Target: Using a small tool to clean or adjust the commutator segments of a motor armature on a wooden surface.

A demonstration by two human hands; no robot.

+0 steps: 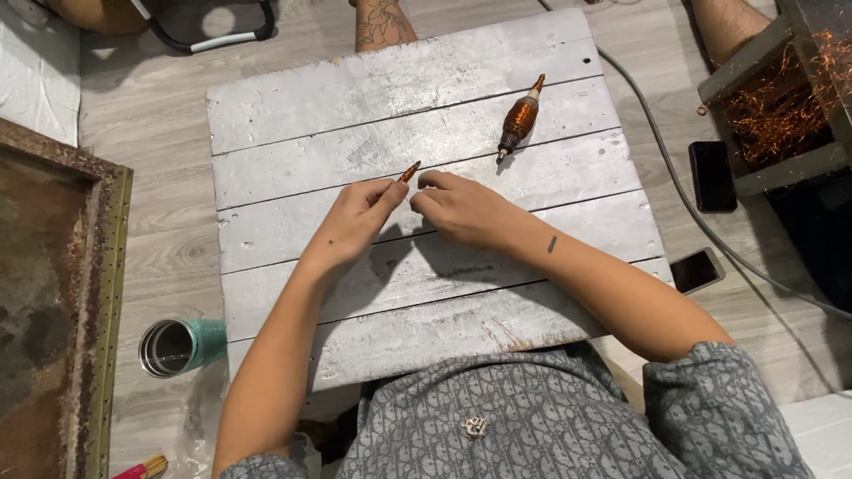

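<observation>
Small amber piece (409,171): pointed, orange-brown, pinched at the fingertips of my left hand (355,222), above the middle of the whitewashed plank tabletop (293,106). I log my right hand (457,208) just beside it, fingers curled in, knuckles resting on the planks; I cannot tell whether they grip anything. Amber bottle-shaped winding (520,118): lies tilted on the planks, apart from both hands, toward the far right. Teal tumbler (182,346): on its side on the wood floor, left of the tabletop. Two phones (712,176) (697,270): on the floor to the right, beside a grey cable (661,151).
</observation>
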